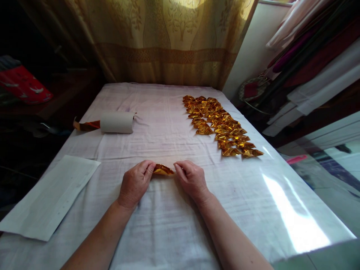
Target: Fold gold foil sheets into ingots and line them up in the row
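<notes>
A small folded piece of gold foil paper [163,170] lies low over the white cloth on the table [168,225], between my two hands. My left hand [136,182] pinches its left end with curled fingers. My right hand [191,178] pinches the right end, fingers closed together. Both forearms reach in from the bottom edge. Several finished gold folded pieces [222,125] lie in rows at the far right of the table.
A white paper roll [116,122] with a gold foil strip [86,125] at its left end lies at the far left. A white sheet [50,197] hangs over the near left edge. A clear plastic cover [295,210] shines at right. A curtain [165,41] hangs behind.
</notes>
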The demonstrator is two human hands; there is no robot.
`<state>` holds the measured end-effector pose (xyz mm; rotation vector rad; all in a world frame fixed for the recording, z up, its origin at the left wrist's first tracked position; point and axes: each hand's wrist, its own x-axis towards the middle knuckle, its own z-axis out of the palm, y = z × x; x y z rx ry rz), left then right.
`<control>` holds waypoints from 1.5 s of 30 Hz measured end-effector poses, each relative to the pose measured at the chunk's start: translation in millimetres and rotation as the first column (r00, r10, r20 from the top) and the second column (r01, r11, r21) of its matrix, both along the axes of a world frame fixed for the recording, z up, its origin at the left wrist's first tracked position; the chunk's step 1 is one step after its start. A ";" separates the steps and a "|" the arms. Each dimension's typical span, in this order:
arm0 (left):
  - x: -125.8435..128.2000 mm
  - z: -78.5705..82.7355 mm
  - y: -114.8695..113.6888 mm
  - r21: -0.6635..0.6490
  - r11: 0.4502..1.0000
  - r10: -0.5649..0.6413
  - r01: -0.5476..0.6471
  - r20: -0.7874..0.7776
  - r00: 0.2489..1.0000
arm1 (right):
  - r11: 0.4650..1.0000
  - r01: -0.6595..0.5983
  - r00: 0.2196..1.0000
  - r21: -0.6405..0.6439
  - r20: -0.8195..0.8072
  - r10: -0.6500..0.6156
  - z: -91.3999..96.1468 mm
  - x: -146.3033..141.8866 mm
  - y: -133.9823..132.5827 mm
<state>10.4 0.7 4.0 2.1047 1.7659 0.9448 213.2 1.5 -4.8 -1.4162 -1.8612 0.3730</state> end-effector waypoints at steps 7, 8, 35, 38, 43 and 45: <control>4.1 0.1 -2.5 0.062 0.997 -0.044 0.043 0.026 0.999 | 0.997 -0.033 0.999 -0.064 0.034 0.035 1.6 -3.6 -1.8; 4.5 0.2 -2.8 0.059 0.998 -0.035 0.034 0.022 0.999 | 0.997 -0.044 0.997 -0.059 0.065 0.048 1.0 -3.4 -1.9; 8.2 0.5 -2.6 0.026 0.993 -0.113 0.112 0.042 0.993 | 0.997 -0.074 0.994 0.017 0.083 0.073 -2.2 -1.2 -0.5; 6.8 2.1 -1.3 0.008 0.993 -0.114 0.114 0.075 0.991 | 1.000 -0.017 0.998 0.014 0.058 0.016 -1.3 0.6 1.3; 3.9 2.2 1.5 -0.015 0.994 -0.101 0.104 0.125 0.987 | 0.972 0.140 0.983 0.190 0.091 -0.159 9.2 31.6 23.7; 3.0 1.2 3.1 -0.023 0.996 -0.086 0.090 0.146 0.986 | 0.929 0.223 0.951 0.294 0.143 -0.274 17.1 53.8 39.4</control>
